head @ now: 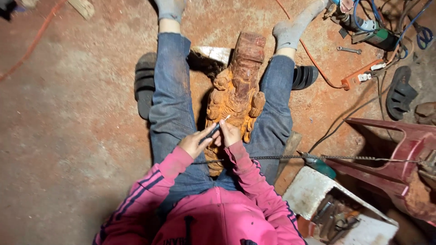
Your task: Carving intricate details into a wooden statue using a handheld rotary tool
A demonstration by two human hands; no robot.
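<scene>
Both hands, the left hand (196,141) and right hand (229,134), gripped a slim carving tool (217,128) over the wooden statue (234,93) lying between the legs, mid-detailing, likely needing a steady tip.

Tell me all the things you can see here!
wooden carving: one, orange-brown, between the legs
small tool: one, dark with pale tip, in both hands
sandals: three, black, beside the legs and at far right
flexible shaft: one, dark, running right
red chair: one, tipped, right
toolbox: one, white, lower right
power strip: one, orange, upper right
wrench: one, grey, upper right
left hand: pink sleeve, on tool
right hand: pink sleeve, on tool
</scene>
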